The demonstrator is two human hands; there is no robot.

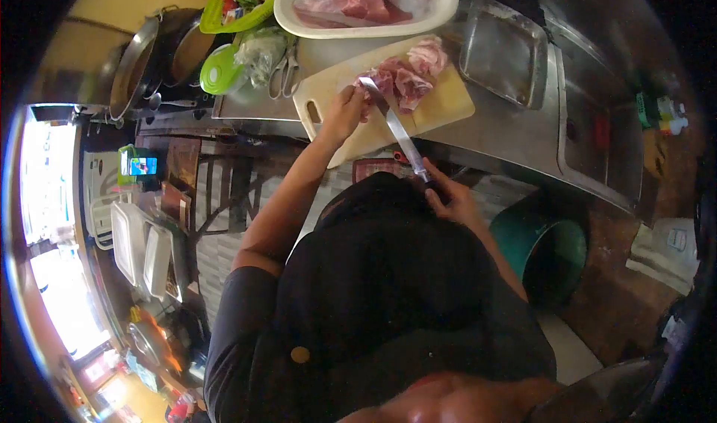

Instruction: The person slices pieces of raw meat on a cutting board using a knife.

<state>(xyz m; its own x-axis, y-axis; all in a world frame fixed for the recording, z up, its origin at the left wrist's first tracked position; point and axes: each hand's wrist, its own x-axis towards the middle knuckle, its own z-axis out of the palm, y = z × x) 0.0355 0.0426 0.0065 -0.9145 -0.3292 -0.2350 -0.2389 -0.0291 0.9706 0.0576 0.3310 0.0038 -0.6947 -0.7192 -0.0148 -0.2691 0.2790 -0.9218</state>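
My right hand [452, 197] is wrapped round the dark handle of a long knife [397, 128]. Its blade slants up and left across the cutting board [454, 112], with the tip close to my left hand [345, 114]. The fingers of that left hand are closed on a small piece of raw meat [365, 107], partly hidden by them. Beside the blade, on the board, lie larger chunks of raw meat [409, 84]. Beyond the board stands a white tub [295, 25] with big pieces of raw meat in it.
A metal tray [502, 53] sits right of the board, before a sink [597, 154]. Scissors [284, 79], a plastic bag [261, 55], a green lid [218, 69] and a green basket [213, 21] of vegetables are at the left. A green bin [523, 232] stands below.
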